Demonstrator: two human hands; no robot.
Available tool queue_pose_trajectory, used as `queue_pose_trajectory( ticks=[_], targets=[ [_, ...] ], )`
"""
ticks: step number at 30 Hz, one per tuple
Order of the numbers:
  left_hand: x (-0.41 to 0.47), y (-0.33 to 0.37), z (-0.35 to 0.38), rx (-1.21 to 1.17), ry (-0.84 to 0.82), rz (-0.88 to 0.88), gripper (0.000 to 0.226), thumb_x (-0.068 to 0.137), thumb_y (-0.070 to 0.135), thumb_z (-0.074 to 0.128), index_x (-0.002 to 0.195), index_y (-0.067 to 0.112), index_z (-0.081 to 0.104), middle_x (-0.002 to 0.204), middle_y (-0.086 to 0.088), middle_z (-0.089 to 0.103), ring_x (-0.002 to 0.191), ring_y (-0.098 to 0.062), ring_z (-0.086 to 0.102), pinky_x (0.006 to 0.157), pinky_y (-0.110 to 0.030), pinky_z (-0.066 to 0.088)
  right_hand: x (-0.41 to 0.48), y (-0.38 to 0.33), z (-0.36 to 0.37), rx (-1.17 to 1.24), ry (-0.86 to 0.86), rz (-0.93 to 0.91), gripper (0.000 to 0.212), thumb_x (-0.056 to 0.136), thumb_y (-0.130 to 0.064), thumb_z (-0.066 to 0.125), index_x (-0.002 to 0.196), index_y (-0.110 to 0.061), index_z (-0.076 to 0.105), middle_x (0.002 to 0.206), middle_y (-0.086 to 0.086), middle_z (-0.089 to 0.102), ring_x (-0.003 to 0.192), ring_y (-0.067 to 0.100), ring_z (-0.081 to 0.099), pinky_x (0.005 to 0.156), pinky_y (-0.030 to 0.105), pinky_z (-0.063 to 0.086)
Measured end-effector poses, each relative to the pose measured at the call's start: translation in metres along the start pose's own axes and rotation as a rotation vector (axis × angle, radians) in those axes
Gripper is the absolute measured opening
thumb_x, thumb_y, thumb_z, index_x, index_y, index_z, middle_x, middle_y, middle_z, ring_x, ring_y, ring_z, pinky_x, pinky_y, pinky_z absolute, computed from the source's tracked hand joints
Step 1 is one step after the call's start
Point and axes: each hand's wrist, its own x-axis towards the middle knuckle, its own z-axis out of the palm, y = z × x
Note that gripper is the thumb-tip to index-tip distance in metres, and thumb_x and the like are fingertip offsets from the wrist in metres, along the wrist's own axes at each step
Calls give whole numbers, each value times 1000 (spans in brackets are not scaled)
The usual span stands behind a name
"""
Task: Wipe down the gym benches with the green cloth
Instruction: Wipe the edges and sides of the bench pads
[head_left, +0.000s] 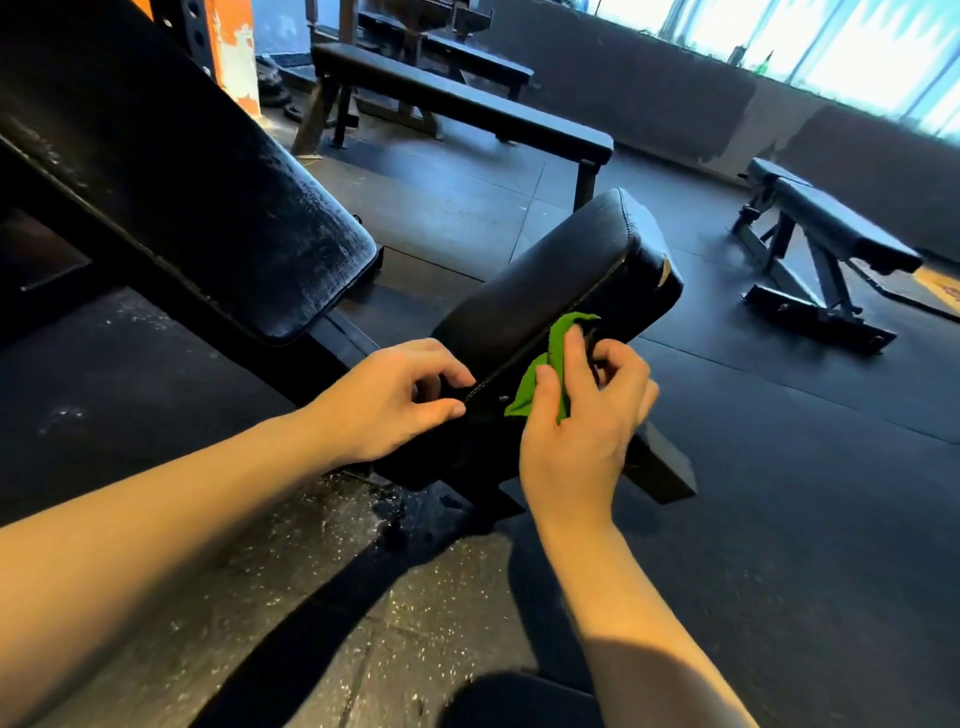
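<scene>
A black padded seat pad (561, 275) of an adjustable gym bench tilts up in the middle of the view. Its long backrest pad (197, 208) slopes up to the left. My right hand (582, 415) holds the green cloth (550, 358) bunched against the seat pad's near side edge, fingers curled around it. My left hand (389, 400) grips the near lower corner of the seat pad with curled fingers and thumb. Part of the cloth is hidden under my right hand.
A long flat bench (467, 104) stands behind the seat pad, with another bench (467, 57) farther back. A low bench (836, 228) on a metal frame stands at the right. An orange rack post (234, 47) rises at the upper left. Dark rubber floor (779, 493) surrounds everything.
</scene>
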Motion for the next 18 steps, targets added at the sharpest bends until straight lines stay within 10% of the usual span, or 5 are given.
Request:
queue_pose_trajectory(
  ticks=[5, 13, 18],
  targets=[
    [-7, -11, 10, -61, 87, -52, 19, 86, 18, 79, 104, 24, 75, 100, 14, 66, 88, -11, 63, 76, -20, 48, -2, 11, 7, 76, 21, 37, 29, 89, -8, 77, 118, -6, 74, 110, 7, 57, 100, 19, 58, 86, 29, 52],
    [-3, -15, 14, -102, 130, -37, 13, 86, 17, 80, 99, 20, 78, 98, 10, 70, 86, -14, 66, 74, -24, 51, -73, 2, 32, 20, -264, 150, 18, 84, -19, 81, 102, -21, 78, 91, -14, 49, 75, 3, 52, 65, 21, 48],
    [-5, -17, 15, -120, 137, -50, 13, 87, 17, 78, 99, 21, 79, 100, 12, 69, 85, -15, 65, 73, -24, 50, -11, 5, 11, 62, -23, 113, 10, 85, -12, 79, 95, -11, 78, 90, -7, 55, 79, 3, 53, 67, 12, 43]
  ],
)
